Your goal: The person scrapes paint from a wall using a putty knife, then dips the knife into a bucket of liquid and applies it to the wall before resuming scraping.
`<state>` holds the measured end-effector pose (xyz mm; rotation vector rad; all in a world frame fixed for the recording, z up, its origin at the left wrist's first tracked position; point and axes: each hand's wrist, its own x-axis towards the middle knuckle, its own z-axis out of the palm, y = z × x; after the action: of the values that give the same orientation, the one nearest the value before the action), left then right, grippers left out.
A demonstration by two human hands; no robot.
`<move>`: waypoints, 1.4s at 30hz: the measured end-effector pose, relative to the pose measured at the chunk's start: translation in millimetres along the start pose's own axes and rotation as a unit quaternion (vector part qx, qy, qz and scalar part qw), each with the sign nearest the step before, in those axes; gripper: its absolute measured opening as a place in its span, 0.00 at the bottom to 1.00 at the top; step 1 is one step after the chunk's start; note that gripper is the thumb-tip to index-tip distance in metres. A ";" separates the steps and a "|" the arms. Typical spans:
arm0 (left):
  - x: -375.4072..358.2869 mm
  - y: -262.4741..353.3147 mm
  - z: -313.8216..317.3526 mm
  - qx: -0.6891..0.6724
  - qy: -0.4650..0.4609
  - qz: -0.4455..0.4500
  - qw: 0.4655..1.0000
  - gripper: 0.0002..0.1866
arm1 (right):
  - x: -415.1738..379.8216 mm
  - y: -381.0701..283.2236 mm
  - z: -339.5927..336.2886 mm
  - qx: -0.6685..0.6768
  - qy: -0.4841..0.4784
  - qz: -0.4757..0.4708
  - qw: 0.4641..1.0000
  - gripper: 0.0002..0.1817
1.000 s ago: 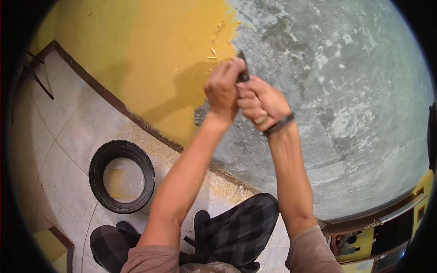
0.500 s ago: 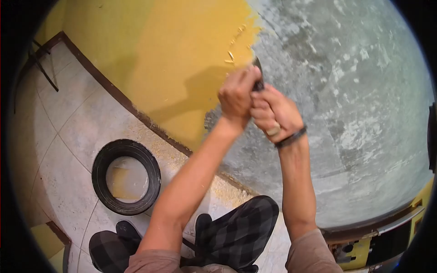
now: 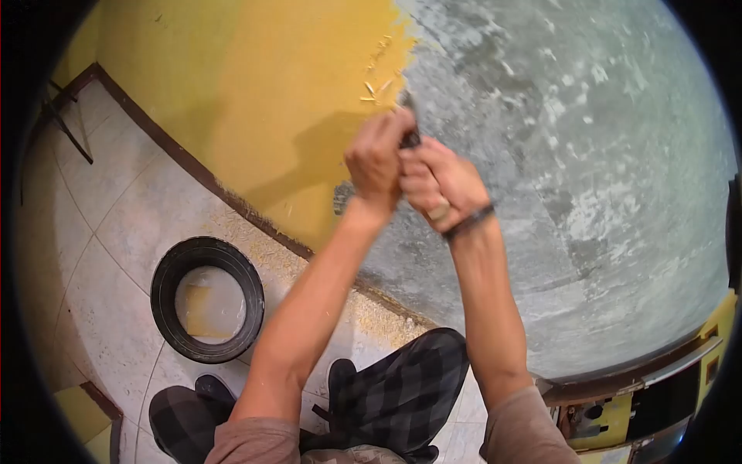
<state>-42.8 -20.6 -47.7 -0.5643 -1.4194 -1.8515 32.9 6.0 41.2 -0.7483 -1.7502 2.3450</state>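
Since half a second ago my hands have slid left and a little down along the wall [image 3: 587,193], back near where they were a second ago, and the tyre [image 3: 207,300] sits about where it did. My left hand [image 3: 376,158] and right hand [image 3: 437,179] are pressed together, both clamped on the scraper [image 3: 410,138], a dark tool of which only a bit shows between my fingers (the blade itself is too blurred to make out). It meets the wall right at the ragged edge where the yellow paint [image 3: 255,100] gives way to bare grey plaster. A few loose paint flakes [image 3: 375,87] cling just above my knuckles. A dark band [image 3: 468,223] circles my right wrist. On the tiled floor [image 3: 116,224] below, the tyre lies flat, near the skirting; inside its ring I see only floor tile with a yellowish smear. Yellow dust lies along the foot of the wall. My checked trousers [image 3: 402,394] fill the bottom.
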 end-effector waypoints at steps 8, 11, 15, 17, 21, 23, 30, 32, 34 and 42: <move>7.5 -6.3 -3.1 0.004 -0.031 -0.027 0.999 0.12 | 15.1 -5.3 13.0 -0.003 0.012 0.012 1.000 0.07; -12.7 -1.0 8.4 -0.025 0.015 0.013 1.000 0.02 | -13.4 4.3 -8.0 -0.032 0.013 0.001 0.999 0.07; 7.6 -17.2 -0.4 0.016 0.014 -0.010 1.000 0.01 | 16.0 3.3 3.9 0.023 -0.005 -0.014 1.000 0.06; 13.2 -19.2 -2.9 0.033 0.015 -0.015 0.999 0.02 | 29.2 -1.6 23.1 -0.034 0.009 0.025 0.999 0.06; -10.5 -13.8 -8.6 -0.038 -0.021 -0.004 0.999 0.05 | 1.8 16.6 2.7 -0.029 0.028 0.011 0.999 0.09; -23.6 -11.5 0.4 -0.025 0.010 -0.012 1.000 0.06 | 0.8 18.0 5.4 -0.030 0.047 0.029 0.998 0.07; -18.8 -8.5 -12.2 -0.031 -0.066 0.006 0.997 0.08 | -0.7 18.4 -10.2 -0.013 0.019 0.014 1.000 0.09; -32.1 -6.1 1.3 -0.021 -0.028 0.002 0.999 0.06 | -12.0 20.6 -22.1 -0.042 0.026 0.017 0.999 0.07; -13.8 -13.8 -1.2 -0.012 -0.009 0.018 1.000 0.05 | 13.1 12.4 -12.9 -0.015 -0.028 0.014 0.999 0.07; -19.6 -17.3 -3.5 0.002 -0.022 0.025 0.999 0.06 | -7.3 16.4 -8.9 -0.062 0.024 0.020 0.998 0.04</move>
<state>-43.1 -16.3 -73.7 -0.6354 -1.4239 -1.8079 46.4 5.6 26.4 -0.8585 -1.8913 2.2394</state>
